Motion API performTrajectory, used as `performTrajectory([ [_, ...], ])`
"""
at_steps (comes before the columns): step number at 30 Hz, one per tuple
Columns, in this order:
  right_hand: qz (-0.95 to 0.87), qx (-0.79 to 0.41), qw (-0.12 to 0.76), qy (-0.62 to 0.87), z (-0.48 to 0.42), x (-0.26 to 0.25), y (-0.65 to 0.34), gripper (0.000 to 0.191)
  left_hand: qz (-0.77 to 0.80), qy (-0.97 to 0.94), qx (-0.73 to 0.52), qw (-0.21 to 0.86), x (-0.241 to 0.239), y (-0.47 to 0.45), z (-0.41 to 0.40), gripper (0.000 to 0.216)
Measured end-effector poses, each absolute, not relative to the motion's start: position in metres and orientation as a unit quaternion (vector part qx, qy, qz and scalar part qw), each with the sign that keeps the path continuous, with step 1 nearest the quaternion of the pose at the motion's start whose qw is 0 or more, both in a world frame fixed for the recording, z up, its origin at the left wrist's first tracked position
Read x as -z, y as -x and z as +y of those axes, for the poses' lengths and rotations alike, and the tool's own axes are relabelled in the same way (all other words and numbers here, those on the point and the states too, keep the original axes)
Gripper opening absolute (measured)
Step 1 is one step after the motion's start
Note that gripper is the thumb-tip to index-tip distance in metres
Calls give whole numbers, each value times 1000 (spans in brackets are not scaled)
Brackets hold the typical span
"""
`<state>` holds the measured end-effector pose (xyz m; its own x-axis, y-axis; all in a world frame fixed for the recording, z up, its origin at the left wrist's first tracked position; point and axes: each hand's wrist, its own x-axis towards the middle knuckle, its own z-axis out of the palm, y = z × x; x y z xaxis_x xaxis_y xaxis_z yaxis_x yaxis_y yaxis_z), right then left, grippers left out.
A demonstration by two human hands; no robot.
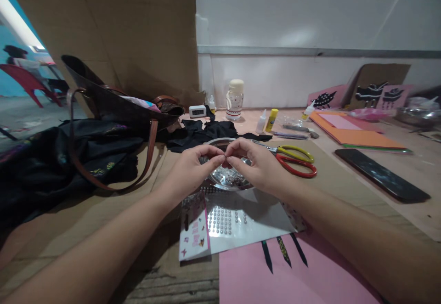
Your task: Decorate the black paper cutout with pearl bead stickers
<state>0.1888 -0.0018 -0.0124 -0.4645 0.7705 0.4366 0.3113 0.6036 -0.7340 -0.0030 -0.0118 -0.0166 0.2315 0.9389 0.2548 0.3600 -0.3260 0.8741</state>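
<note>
My left hand (pixel 191 168) and my right hand (pixel 257 166) meet fingertip to fingertip above a small shiny metal bowl (pixel 230 181) that holds tiny beads. Both hands pinch something very small between thumb and fingers; I cannot make out what it is. Just below the bowl lies a sheet of stick-on pearls (pixel 227 221) in a clear packet, with a small sticker card (pixel 195 235) at its left. A pink paper sheet (pixel 292 272) with several dark strips on it lies nearest me.
Scissors with yellow and red handles (pixel 298 160) lie right of the bowl. A dark phone (pixel 382 174) and orange paper (pixel 358 134) are at the right. A dark handbag (pixel 113 106) and black cloth (pixel 210 132) sit at the left. Glue bottles (pixel 271 119) and a small jar (pixel 235 98) stand behind.
</note>
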Motion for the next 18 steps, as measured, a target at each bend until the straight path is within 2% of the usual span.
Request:
performTrajectory([
  [10,-800,-304,379,351,-2,11,-188,5,479,-716,-401,312,11,1,-14,12],
  [18,-799,-319,380,341,-2,12,-187,4,468,-713,-404,330,14,3,-12,13],
])
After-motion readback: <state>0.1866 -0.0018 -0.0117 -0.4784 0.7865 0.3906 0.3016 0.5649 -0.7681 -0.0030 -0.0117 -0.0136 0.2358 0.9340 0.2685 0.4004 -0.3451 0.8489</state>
